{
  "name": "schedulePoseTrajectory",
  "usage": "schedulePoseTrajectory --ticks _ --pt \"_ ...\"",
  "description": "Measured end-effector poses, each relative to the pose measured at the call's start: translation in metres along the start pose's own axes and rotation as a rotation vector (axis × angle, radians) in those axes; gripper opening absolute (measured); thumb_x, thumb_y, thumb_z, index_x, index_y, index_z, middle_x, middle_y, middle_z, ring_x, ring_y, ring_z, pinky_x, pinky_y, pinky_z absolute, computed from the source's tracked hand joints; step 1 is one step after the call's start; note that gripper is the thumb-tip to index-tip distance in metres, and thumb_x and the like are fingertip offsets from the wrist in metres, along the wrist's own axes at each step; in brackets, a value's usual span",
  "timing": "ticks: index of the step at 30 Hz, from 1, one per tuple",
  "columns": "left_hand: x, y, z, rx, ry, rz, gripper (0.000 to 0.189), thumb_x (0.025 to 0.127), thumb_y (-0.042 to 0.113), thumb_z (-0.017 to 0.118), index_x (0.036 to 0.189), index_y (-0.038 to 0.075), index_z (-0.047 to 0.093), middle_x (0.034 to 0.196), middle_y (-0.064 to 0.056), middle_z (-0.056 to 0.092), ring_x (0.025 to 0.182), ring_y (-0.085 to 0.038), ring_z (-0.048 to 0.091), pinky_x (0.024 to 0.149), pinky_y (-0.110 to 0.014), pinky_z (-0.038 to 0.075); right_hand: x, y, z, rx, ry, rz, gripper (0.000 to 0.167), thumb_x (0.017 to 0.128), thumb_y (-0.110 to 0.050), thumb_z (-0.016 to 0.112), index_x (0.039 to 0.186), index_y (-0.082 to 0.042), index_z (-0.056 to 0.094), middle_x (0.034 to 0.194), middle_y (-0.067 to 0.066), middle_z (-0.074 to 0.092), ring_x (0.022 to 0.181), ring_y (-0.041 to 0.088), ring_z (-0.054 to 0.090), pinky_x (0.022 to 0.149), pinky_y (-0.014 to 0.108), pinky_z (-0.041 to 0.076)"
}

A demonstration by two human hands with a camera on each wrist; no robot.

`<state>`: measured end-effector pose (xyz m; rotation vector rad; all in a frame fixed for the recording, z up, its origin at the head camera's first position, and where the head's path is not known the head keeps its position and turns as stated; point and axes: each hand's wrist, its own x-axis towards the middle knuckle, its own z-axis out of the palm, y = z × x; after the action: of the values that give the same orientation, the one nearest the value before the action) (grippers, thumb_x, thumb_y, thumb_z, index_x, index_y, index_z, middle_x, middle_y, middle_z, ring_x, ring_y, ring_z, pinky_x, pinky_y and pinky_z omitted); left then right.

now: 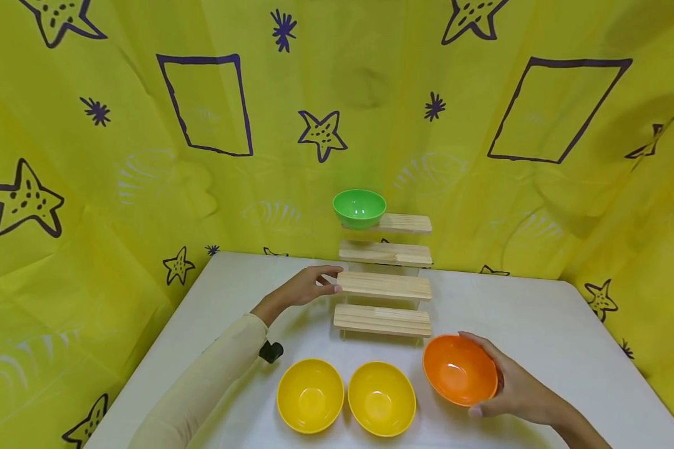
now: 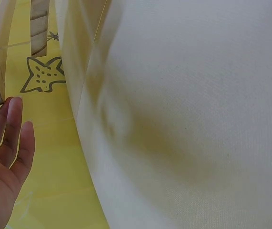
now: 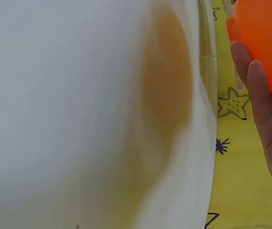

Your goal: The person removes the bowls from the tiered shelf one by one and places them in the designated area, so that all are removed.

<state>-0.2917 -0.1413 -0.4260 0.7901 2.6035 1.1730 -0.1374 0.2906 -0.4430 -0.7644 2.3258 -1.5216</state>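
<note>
My right hand [image 1: 513, 390] grips an orange bowl [image 1: 460, 368] by its right side, thumb low and fingers behind the rim; it is tilted and casts a shadow on the table, and its outside [image 3: 269, 43] shows in the right wrist view. At the left end of the third wooden step from the top, my left hand [image 1: 306, 285] pinches the board [image 1: 384, 285] of a stepped shelf. The left wrist view has these fingers [image 2: 25, 148] at the board's end. A green bowl [image 1: 359, 209] sits on the left part of the top step.
Two yellow bowls [image 1: 311, 396] stand side by side on the white table [image 1: 511, 312], in front of the shelf. The lower steps carry nothing. A yellow printed curtain [image 1: 382, 81] surrounds the table's back and sides. A black object [image 1: 271, 352] shows at the left wrist.
</note>
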Motion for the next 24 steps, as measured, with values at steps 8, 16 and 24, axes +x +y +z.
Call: schedulePoseTrajectory --ticks 8,16,24 --pt "-0.003 0.003 0.000 -0.002 -0.003 0.005 0.053 0.100 0.027 0.064 0.148 0.008 0.050 0.143 -0.020 0.055 0.116 -0.033 0.064 0.092 -0.039 0.056 -0.001 0.004 0.007 0.032 -0.030 0.024 0.100 0.075 -0.001 0.083 0.156 -0.003 0.023 0.146 0.006 0.048 0.119 0.007 0.056 0.089 0.024 0.054" --pt "-0.001 0.003 0.000 -0.006 -0.004 0.007 0.054 0.101 0.026 0.064 0.148 0.006 0.049 0.143 -0.020 0.055 0.116 -0.033 0.064 0.092 -0.039 0.056 -0.001 0.012 0.010 0.037 -0.087 0.054 0.100 0.077 -0.004 0.083 0.156 -0.001 0.022 0.145 -0.006 0.049 0.122 0.004 0.054 0.092 0.023 0.052" --pt "-0.001 0.004 -0.001 -0.004 -0.003 0.004 0.054 0.100 0.026 0.064 0.148 0.007 0.049 0.143 -0.018 0.056 0.115 -0.032 0.065 0.091 -0.037 0.056 0.000 0.012 0.014 0.028 -0.121 0.162 0.101 0.079 -0.009 0.083 0.157 -0.005 0.020 0.148 0.005 0.047 0.121 0.003 0.054 0.093 0.022 0.052"
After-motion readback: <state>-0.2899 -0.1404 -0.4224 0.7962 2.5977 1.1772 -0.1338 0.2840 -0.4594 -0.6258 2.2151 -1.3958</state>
